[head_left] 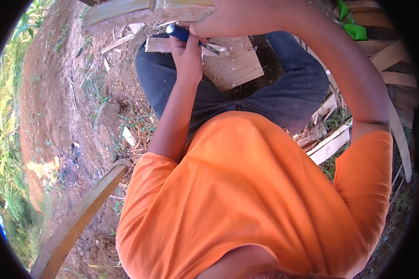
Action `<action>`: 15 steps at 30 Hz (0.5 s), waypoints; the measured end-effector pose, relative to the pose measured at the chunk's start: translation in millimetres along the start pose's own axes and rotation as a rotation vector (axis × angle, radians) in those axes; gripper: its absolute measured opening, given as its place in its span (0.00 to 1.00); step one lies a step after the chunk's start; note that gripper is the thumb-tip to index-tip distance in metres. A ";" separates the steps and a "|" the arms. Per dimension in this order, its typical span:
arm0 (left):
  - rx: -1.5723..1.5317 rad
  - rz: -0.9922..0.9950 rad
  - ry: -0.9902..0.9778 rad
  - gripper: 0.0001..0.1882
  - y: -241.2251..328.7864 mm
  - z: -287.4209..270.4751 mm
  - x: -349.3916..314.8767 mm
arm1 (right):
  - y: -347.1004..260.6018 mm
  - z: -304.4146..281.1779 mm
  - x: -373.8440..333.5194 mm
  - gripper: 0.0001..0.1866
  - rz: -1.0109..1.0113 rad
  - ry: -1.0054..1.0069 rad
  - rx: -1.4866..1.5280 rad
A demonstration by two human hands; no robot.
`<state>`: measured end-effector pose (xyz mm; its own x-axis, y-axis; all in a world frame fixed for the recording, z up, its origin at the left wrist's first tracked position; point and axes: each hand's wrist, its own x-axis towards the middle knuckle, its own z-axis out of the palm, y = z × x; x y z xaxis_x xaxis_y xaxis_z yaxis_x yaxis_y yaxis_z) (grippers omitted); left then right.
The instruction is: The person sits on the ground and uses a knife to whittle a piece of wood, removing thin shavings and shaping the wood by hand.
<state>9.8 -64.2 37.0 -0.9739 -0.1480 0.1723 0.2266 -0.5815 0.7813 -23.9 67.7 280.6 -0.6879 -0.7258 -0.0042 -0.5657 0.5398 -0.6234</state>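
A chisel (186,35) with a dark blue handle and metal end cap is gripped in my left hand (189,58). Its blade slants right and down onto a pale wooden board (233,65) between my bent legs, where small shavings lie by the tip. My right hand (237,19) reaches in from the right above the board, its fingertips bent close to the chisel handle and against the edge of a long curved timber (125,16) at the top. The upper part of this hand is cut off by the view, and what its fingers close on is hidden.
Wood offcuts (328,144) lie on the grass at my right, below stacked curved strips (388,56). Green plastic (356,31) hangs at the upper right. A curved timber (79,223) leans at the lower left over bare soil (56,93) scattered with chips.
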 end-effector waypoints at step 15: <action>-0.131 -0.166 0.436 0.18 15.4 6.9 18.5 | 43.3 7.0 -80.8 0.31 0.227 0.089 0.230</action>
<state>-4.9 -70.3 56.3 -0.9060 -0.3500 -0.2379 0.0960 -0.7174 0.6900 10.4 146.7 248.5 -0.8273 -0.5526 -0.1016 -0.2828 0.5658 -0.7746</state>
